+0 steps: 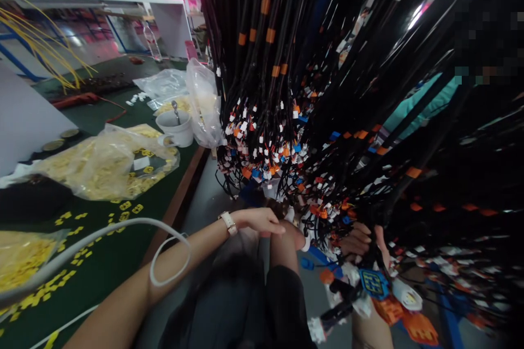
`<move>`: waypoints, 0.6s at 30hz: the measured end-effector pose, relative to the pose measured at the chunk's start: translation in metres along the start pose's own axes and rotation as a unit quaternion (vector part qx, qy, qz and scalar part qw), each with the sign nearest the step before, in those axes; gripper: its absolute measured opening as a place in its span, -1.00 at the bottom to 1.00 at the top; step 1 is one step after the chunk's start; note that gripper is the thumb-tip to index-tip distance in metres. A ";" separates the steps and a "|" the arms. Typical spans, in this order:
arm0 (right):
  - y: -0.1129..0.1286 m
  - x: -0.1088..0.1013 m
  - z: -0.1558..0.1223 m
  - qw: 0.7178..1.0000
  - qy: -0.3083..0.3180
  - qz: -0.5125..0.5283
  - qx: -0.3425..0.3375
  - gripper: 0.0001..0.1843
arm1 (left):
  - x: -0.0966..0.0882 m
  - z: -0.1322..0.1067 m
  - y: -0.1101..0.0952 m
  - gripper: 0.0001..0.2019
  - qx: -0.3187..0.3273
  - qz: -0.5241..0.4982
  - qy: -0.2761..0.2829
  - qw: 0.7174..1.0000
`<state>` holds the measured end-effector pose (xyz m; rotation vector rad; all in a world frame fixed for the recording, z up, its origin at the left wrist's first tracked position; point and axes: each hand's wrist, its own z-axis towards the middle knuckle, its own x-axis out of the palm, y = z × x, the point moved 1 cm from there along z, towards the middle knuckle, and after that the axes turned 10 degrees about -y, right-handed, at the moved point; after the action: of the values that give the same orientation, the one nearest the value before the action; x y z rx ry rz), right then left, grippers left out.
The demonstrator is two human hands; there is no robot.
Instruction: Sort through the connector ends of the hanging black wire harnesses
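Many black cables, right hand among them, left hand by knee

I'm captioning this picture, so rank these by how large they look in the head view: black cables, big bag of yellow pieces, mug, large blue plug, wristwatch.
1. Black cables
2. Big bag of yellow pieces
3. Mug
4. Large blue plug, only somewhat smaller
5. Wristwatch

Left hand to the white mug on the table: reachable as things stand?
Probably yes: no solid thing shows between the left hand and the mug near the table edge. The clear bag beside the mug may brush it, and the pale cable across the forearm could snag.
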<state>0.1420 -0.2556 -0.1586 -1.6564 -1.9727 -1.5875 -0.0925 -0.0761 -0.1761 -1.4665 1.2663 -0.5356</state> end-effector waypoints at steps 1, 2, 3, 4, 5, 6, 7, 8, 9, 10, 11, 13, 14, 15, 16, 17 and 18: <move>0.000 0.000 -0.001 1.000 0.007 0.009 0.006 -0.59 | 0.001 0.001 -0.001 -0.66 -0.002 -0.006 -0.010 1.000; 0.000 0.000 -0.002 1.000 0.010 0.013 0.010 -0.59 | 0.002 0.002 -0.002 -0.68 -0.001 -0.007 -0.017 1.000; -0.001 0.000 -0.002 1.000 0.010 0.013 0.013 -0.59 | 0.002 0.003 -0.004 -0.70 0.000 -0.008 -0.027 1.000; -0.002 -0.001 -0.002 1.000 0.009 0.006 0.015 -0.60 | 0.003 0.004 -0.006 -0.71 0.002 -0.013 -0.049 0.999; -0.004 -0.003 -0.001 1.000 0.005 -0.003 0.014 -0.61 | 0.004 0.004 -0.008 -0.73 0.003 -0.017 -0.071 0.997; -0.006 -0.005 0.001 1.000 -0.001 -0.015 0.014 -0.61 | 0.006 0.003 -0.010 -0.73 0.004 -0.017 -0.091 0.996; -0.009 -0.008 0.004 0.999 -0.012 -0.026 0.015 -0.62 | 0.008 0.001 -0.012 -0.72 0.003 -0.010 -0.107 0.994; -0.013 -0.011 0.009 0.999 -0.028 -0.038 0.018 -0.63 | 0.012 -0.002 -0.014 -0.71 0.002 0.005 -0.119 0.993; -0.017 -0.015 0.014 0.997 -0.052 -0.051 0.020 -0.63 | 0.016 -0.007 -0.016 -0.71 0.005 0.027 -0.130 0.991; -0.022 -0.020 0.021 0.994 -0.081 -0.065 0.021 -0.63 | 0.021 -0.013 -0.019 -0.70 0.008 0.054 -0.139 0.989; -0.027 -0.024 0.028 0.990 -0.112 -0.081 0.019 -0.63 | 0.027 -0.021 -0.022 -0.70 0.017 0.082 -0.142 0.986; -0.036 -0.033 0.042 0.979 -0.160 -0.122 0.009 -0.62 | 0.039 -0.040 -0.029 -0.68 0.044 0.126 -0.142 0.981; -0.041 -0.037 0.049 0.974 -0.173 -0.143 0.002 -0.59 | 0.044 -0.052 -0.033 -0.67 0.060 0.145 -0.140 0.978; -0.045 -0.040 0.054 0.971 -0.177 -0.162 -0.011 -0.55 | 0.049 -0.065 -0.038 -0.66 0.076 0.169 -0.139 0.973; -0.048 -0.044 0.059 0.967 -0.181 -0.179 -0.026 -0.52 | 0.052 -0.079 -0.042 -0.66 0.082 0.196 -0.139 0.967; -0.051 -0.047 0.063 0.962 -0.183 -0.198 -0.041 -0.50 | 0.055 -0.094 -0.047 -0.67 0.090 0.220 -0.130 0.963; -0.053 -0.050 0.066 0.957 -0.189 -0.213 -0.058 -0.49 | 0.057 -0.109 -0.052 -0.68 0.101 0.239 -0.108 0.960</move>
<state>0.1539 -0.2316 -0.2528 -1.7743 -2.6274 -1.6333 -0.1445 -0.1800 -0.1102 -0.9726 1.2915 -0.1677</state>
